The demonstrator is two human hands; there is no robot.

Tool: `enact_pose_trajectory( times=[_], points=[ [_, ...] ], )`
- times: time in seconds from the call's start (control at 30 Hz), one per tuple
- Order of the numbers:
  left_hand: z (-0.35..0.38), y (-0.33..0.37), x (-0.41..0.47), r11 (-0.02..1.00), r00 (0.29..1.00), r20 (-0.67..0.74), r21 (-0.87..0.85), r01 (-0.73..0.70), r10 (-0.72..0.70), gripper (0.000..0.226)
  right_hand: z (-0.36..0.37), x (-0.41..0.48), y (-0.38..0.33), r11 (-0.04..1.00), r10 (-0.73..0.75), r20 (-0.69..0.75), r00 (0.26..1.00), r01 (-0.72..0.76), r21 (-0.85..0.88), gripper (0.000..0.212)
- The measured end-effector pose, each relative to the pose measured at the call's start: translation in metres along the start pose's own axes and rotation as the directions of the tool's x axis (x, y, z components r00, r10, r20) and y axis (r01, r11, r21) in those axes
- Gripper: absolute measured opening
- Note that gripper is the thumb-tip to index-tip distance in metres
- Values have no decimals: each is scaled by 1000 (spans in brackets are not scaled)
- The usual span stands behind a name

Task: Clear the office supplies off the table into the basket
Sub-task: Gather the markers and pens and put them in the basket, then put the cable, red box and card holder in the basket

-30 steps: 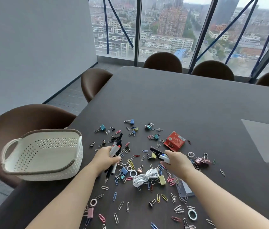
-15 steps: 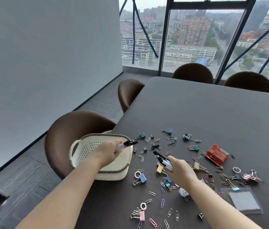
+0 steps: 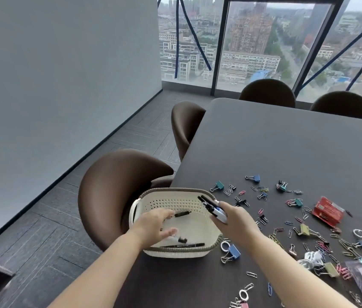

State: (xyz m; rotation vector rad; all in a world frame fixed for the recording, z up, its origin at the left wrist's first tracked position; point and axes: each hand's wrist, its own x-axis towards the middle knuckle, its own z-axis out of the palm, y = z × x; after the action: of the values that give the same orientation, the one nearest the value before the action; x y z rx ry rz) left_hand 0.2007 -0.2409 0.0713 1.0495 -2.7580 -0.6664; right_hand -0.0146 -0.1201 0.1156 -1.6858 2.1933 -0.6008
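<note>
Right hand grips a bunch of pens at the basket rim, and the left hand is spread loose above it.
Left fingers are splayed and hold nothing, with black pens lying on the basket floor below. Right fingers curl round their pens, tips poking over the right rim. The basket sits at the table edge, a brown chair behind it. Binder clips, paper clips and a red box litter the top.

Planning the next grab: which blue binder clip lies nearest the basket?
The blue binder clip beside the basket's near right corner, next to a white ring; the other blue clips lie farther off on the table.
</note>
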Motion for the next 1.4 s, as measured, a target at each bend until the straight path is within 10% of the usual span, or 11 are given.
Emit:
enact_pose_trajectory(
  times=[0.17, 0.37, 0.7, 0.93, 1.4],
  points=[
    [-2, -34, -34, 991, 890, -454, 96, 95, -42, 31, 32, 29, -46, 973, -162, 114, 980, 178, -148, 26],
    [13, -39, -44, 886, 889, -210, -327, 329, -407, 60, 72, 48, -62, 945, -40, 406, 913, 167, -282, 63],
    [24, -13, -28, 898, 891, -228, -305, 317, -392, 59, 61, 22, -28, 937, -246, 99, 964, 263, -228, 25],
    [14, 43, -4, 998, 854, -520, 31, 56, -32, 36, 11, -14, 32, 959, -271, -328, 905, 224, -173, 20],
    [154, 243, 57, 941, 938, -137, -73, -331, 319, 21, -78, -164, 249, 915, 352, -293, 889, -393, -95, 12]
  ],
)
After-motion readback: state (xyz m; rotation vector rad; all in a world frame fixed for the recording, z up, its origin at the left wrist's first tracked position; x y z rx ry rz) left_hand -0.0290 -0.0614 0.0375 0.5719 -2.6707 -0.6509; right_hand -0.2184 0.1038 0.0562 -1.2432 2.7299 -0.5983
